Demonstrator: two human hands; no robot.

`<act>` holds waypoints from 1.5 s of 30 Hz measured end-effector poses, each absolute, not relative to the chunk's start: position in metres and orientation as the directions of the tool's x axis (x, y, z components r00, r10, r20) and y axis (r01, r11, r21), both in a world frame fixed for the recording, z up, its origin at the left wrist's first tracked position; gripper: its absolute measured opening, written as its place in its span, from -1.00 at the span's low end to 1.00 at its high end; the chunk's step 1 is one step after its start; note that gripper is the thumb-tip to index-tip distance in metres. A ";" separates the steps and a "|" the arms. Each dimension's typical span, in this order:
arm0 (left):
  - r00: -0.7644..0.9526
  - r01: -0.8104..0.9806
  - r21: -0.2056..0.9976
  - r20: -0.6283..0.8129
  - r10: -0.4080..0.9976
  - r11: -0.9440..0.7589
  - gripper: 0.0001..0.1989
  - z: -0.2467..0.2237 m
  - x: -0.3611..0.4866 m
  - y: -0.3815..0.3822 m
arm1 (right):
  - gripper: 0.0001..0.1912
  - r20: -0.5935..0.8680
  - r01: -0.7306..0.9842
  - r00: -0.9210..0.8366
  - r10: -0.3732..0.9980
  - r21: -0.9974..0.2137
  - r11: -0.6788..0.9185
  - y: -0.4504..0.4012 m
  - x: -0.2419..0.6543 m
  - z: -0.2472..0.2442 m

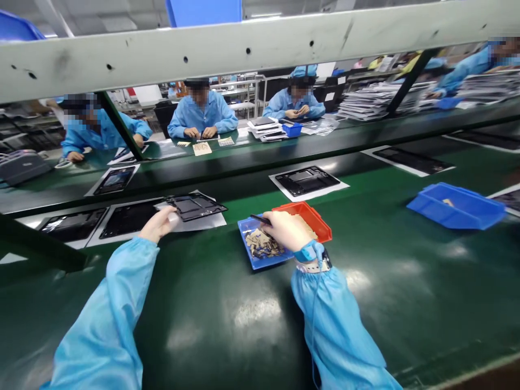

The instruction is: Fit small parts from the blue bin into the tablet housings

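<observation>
The right hand firmly grasps dark tweezers above a blue tray of tan pieces, any print unreadable, beside a red tray; the left hand's curled fingers touch a white sheet under a black frame on a green conveyor belt, grip unclear

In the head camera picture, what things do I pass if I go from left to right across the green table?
Black plastic frame on a white sheet → left hand → blue tray of tan pieces → blue plastic bin
</observation>
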State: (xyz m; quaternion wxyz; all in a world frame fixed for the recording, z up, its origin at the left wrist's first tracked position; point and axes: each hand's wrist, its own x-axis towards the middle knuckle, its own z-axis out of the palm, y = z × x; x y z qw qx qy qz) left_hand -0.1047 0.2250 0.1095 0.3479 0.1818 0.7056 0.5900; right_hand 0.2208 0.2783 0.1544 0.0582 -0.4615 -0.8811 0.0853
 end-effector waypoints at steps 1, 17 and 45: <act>-0.665 -0.201 0.955 -0.296 0.686 0.217 -0.87 0.116 -0.101 0.214 | -0.76 0.031 0.806 -0.561 0.827 -0.206 0.554 0.277 0.222 0.157; -0.597 -0.747 0.649 -0.558 0.576 -0.146 -0.55 0.070 0.070 -0.010 | -0.77 0.099 0.796 -0.579 0.810 -0.148 0.587 0.279 0.208 0.164; -0.193 0.220 0.946 0.282 0.940 -0.239 -0.91 0.156 0.010 0.083 | -0.89 0.331 0.191 -0.565 0.756 -0.839 0.510 0.170 0.161 0.173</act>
